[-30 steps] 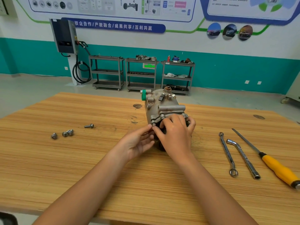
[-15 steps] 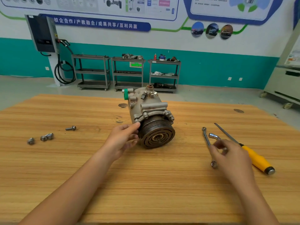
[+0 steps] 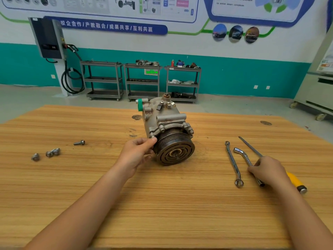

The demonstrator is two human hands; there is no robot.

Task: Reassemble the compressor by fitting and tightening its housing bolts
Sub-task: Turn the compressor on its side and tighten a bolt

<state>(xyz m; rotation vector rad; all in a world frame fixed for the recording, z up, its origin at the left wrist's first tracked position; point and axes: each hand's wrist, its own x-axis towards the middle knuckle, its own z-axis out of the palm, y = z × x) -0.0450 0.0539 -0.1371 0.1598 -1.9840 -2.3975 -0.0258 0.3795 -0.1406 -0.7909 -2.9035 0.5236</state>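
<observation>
While the left hand (image 3: pixel 136 155) cups the compressor (image 3: pixel 167 123), the right hand (image 3: pixel 268 171) curls round the socket wrench (image 3: pixel 243 156), which next needs seating on a bolt (image 3: pixel 162 130).

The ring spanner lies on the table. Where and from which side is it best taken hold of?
Probably mid-shaft, from above and slightly left, fingers across it. The spanner lies flat with a ring at each end, and the socket wrench lies close on its right.

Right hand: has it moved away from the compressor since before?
Yes. The right hand left the grey metal compressor and went rightward, and now grips the bent silver socket wrench on the wooden table.
</observation>
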